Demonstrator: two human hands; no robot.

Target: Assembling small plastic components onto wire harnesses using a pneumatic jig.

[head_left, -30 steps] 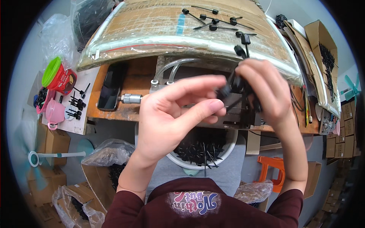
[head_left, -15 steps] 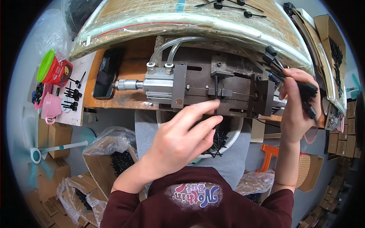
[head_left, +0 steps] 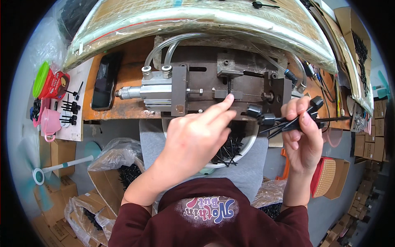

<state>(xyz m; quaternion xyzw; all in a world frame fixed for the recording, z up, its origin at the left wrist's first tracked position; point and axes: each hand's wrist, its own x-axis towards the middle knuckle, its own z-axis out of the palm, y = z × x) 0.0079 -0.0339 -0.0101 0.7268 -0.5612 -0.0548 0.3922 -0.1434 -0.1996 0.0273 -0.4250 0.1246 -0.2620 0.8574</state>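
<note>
A dark metal fixture (head_left: 251,84) lies across the bench, with a silver air cylinder (head_left: 156,95) at its left end. Upright in the picture, a thin black rod (head_left: 229,83) stands in the small block at its middle. The outstretched index fingertip of my left hand (head_left: 195,136) rests at the near end of that rod, while the other fingers bend loosely and hold nothing visible. At the fixture's near right corner, my right hand (head_left: 304,142) is closed around several black knobbed rods (head_left: 290,123), their heads and stems pointing different ways.
Below the fixture, a white bucket (head_left: 252,144) with black rods sits between my legs. A phone (head_left: 105,80), pink cup (head_left: 51,122) and red tub (head_left: 56,84) are at left. Behind stands a plastic-wrapped panel (head_left: 205,29). A cardboard box (head_left: 103,177) of black parts and a fan (head_left: 38,176) are lower left.
My right hand has come down and left with the knobbed rods, turning them sideways. My left index finger has straightened onto the rod in the fixture. The whole view has shifted slightly.
</note>
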